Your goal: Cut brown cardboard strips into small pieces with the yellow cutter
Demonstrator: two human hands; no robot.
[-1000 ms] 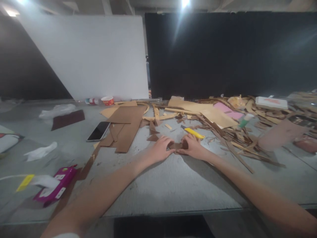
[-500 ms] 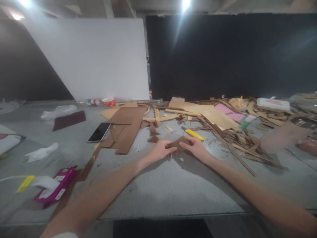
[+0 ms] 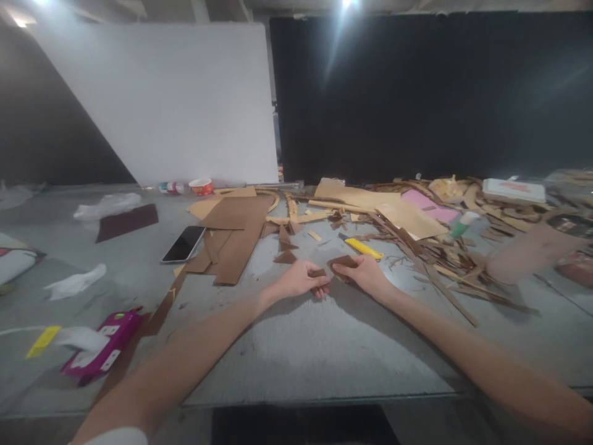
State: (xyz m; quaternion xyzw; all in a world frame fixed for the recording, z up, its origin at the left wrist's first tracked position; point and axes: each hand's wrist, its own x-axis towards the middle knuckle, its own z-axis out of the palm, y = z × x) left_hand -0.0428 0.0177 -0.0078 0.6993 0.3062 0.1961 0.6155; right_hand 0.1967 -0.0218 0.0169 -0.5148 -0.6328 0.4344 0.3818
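My left hand (image 3: 300,281) is closed, pinching a small brown cardboard piece (image 3: 317,272) between thumb and fingers. A second brown cardboard piece (image 3: 343,262), larger and angular, is gripped in my right hand (image 3: 368,277), thumb on top. A narrow gap separates the two pieces, both held low over the grey table. Just beyond my right hand lies a yellow utility knife (image 3: 364,248), its dark tip pointing up and left. Brown triangular scraps (image 3: 285,257) rest beyond my left hand. My fingers partly hide both held pieces.
Brown cardboard sheets (image 3: 245,242) overlap left of centre, with a phone (image 3: 184,244) beside them. Cut strips (image 3: 445,272) are heaped on the right. A magenta power strip (image 3: 102,347) with a cable is at near left. A paper cup (image 3: 201,186) stands at the back.
Where both hands held what looked like one brown piece, there are now two parts, one in each hand, with a gap between. The view has tilted slightly.
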